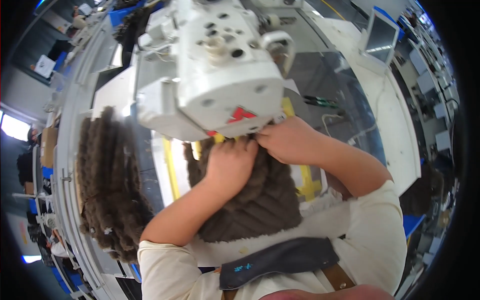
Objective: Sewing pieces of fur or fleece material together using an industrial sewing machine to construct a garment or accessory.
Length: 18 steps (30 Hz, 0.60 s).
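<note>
A piece of dark brown quilted fur fabric [260,205] lies in front of me, its near edge hanging toward my lap. Its far end runs under the head of a white sewing machine [230,90]. My left hand [231,162] presses on the fur with its fingers curled down, close below the machine head. Right beside it, my right hand [285,140] is closed at the fur's far right edge, fingertips bunched together. The machine head hides the needle area, and the tips of my fingers are partly covered.
A stack of brown fur pieces [107,185] lies to the left of the machine. Yellow tape strips [171,167] mark the work surface. Dark green-tipped tools [321,102] rest at the right, near a white cord [362,134]. A screen [382,37] stands at the far right.
</note>
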### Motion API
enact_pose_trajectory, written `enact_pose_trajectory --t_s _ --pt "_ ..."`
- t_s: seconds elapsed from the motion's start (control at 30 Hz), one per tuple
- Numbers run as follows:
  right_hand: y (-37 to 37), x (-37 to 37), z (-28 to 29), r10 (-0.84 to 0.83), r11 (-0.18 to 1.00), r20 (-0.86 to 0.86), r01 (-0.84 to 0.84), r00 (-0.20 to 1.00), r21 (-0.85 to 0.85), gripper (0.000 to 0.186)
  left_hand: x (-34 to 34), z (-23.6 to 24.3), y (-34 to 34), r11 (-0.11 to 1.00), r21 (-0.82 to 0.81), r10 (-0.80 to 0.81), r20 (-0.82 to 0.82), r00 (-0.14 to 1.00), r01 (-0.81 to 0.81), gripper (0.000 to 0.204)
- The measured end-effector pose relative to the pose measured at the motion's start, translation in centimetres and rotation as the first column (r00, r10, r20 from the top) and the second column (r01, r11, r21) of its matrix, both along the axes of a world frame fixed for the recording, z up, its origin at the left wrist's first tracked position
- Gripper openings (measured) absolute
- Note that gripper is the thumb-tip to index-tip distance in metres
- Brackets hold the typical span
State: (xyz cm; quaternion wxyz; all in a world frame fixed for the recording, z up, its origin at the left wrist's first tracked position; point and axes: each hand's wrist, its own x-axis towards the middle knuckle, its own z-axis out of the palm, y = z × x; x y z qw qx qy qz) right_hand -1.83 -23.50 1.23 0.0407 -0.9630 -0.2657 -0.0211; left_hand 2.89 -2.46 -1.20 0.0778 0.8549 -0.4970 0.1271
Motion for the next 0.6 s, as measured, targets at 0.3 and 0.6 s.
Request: enact_pose_trajectory --t_s 0.3,0.6 --pt "-0.48 0.21 -0.71 0.018 0.999 0.03 -0.017 0.999 -0.031 0.014 0.46 -0.54 -0.3 1.0 0.014 -0.023 0.024 0.999 0.022 0.012" --pt "-0.09 -0.18 -0.23 -0.023 0.999 0.025 0.024 0.999 -0.023 0.018 0.23 -0.1 -0.39 0.999 -0.019 -0.035 0.03 0.999 0.036 0.007"
